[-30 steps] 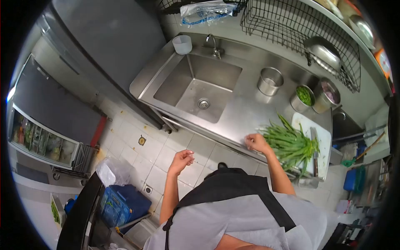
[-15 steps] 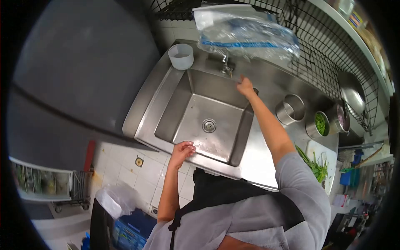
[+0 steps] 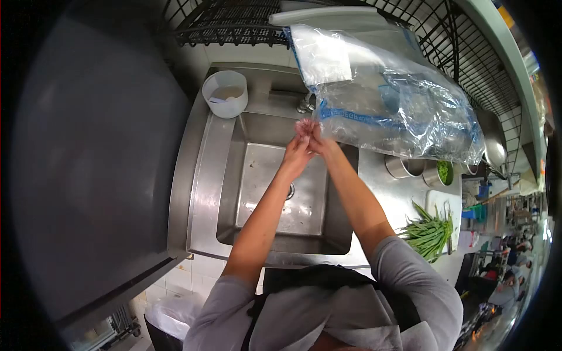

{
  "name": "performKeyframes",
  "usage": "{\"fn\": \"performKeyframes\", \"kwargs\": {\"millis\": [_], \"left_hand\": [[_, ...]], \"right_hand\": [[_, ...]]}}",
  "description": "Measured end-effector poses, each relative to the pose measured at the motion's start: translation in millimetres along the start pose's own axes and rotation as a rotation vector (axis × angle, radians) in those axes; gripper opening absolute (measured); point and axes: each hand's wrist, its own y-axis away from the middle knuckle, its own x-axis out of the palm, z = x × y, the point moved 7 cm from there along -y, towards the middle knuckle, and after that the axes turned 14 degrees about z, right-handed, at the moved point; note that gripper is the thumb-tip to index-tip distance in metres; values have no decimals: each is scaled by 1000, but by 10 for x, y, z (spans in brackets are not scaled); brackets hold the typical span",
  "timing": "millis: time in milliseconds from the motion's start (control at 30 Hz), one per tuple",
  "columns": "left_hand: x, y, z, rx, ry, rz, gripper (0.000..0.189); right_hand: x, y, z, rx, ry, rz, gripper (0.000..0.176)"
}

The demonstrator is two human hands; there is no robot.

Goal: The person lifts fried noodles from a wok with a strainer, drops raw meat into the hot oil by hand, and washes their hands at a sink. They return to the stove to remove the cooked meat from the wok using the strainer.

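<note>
Above the far part of the steel sink (image 3: 281, 243), my left hand (image 3: 298, 146) and my right hand (image 3: 318, 140) are pressed together just below the faucet (image 3: 305, 104). Their fingertips meet in a wet-looking, blurred patch, so the finger positions and anything between them cannot be made out. Part of the faucet is covered by a large clear plastic bag (image 3: 404, 99) with a blue stripe, hanging down beside my right hand. Below my wrists, the drain (image 3: 290, 191) is partly hidden by my left forearm.
A translucent tub (image 3: 225, 108) holding some contents stands at the back left corner. On the right counter are a steel pot (image 3: 399, 167), another with chopped greens (image 3: 443, 172), and long green stalks (image 3: 430, 234) by a white cutting board (image 3: 433, 202). A wire rack (image 3: 234, 26) hangs overhead.
My left hand has moved from the sink's front edge up to the faucet. My right hand has come left to meet it. The view has shifted, with the bag appearing larger.
</note>
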Motion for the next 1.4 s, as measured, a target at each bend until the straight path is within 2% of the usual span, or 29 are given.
{"fn": "performKeyframes", "kwargs": {"millis": [67, 167, 200, 233, 267, 300, 333, 400, 433, 467, 533, 567, 600, 633, 700, 733, 833, 867, 933, 967, 1000, 1100, 1133, 1200, 1233, 1300, 1333, 1400], "left_hand": [[0, -455, 106, 177, 183, 100, 24], [-319, -678, 373, -143, 331, 11, 16], [-338, -612, 468, -247, 307, 45, 20], [-378, -523, 527, -183, 340, -31, 24], [-364, -447, 602, -114, 370, -105, 27], [-364, -372, 653, -46, 398, -178, 31], [-162, -306, 644, -155, 403, -104, 37], [-123, -144, 553, -120, 202, -142, 37], [-99, -71, 494, -100, 103, -161, 37], [-137, -33, 418, -227, -8, -220, 35], [-225, -142, 285, -194, -148, 34, 37], [-53, -100, 168, -138, -176, 52, 32], [131, -51, 41, -82, -203, 69, 29], [26, -120, 86, -87, -189, 75, 25], [-295, -314, 235, -103, -161, 84, 20], [-286, -292, 181, -77, -49, 13, 15], [-251, -114, -137, -94, -610, 54, 15], [-75, 20, -245, -209, -461, 19, 20], [-58, -112, -174, -8, -186, 142, 23], [-53, -133, -117, 88, -47, 198, 24], [-103, -140, -10, 114, -176, 101, 30], [314, 42, -68, -136, 55, -144, 32], [221, -105, -28, -136, 105, -130, 29], [-108, -438, 133, -143, 209, -112, 23], [-107, -428, 125, -163, 165, -102, 20], [-74, -399, 102, -197, 76, -78, 14], [0, -384, 166, -201, 194, -84, 9], [-149, -497, 287, -166, -14, -58, 11]], "right_hand": [[141, 122, -87, -58, -152, 25, 25], [221, 356, -200, -123, -96, 44, 31], [223, 398, -207, -142, 41, 45, 33], [206, 396, -124, -190, 670, 49, 34], [223, 429, -27, -262, 1287, -66, 35], [215, 405, -41, -235, 1595, -111, 32], [245, 395, -28, -216, 1899, -172, 29], [309, 445, 79, -30, 1868, -252, 28], [181, 327, -37, -14, 1770, -164, 27], [-61, 128, -219, -1, 1671, -81, 30], [-174, 150, -246, 16, 1143, -125, 37], [-33, 388, -163, 21, 709, -236, 40], [105, 514, -147, -6, 575, -307, 41], [245, 644, -133, -44, 441, -378, 42], [541, 742, -117, -172, 774, -462, 40], [385, 619, -226, -223, 757, -547, 33], [303, 290, -327, 34, 528, -280, 29], [164, 169, -325, 2, 530, -316, 28], [-156, -53, -406, -59, 534, -390, 25], [-41, -6, -231, -157, 917, -361, 25], [105, 33, -64, -263, 1298, -322, 25], [255, 52, 68, -161, 1531, -364, 23], [222, 71, 73, -138, 1402, -443, 23], [4, 97, -122, -158, 1026, -423, 24], [-235, 17, -387, -205, 779, -330, 27], [-213, 79, -310, -183, 841, -229, 30], [72, 322, 40, -103, 1147, -225, 28], [48, 418, 145, -85, 1314, -113, 24]]}}
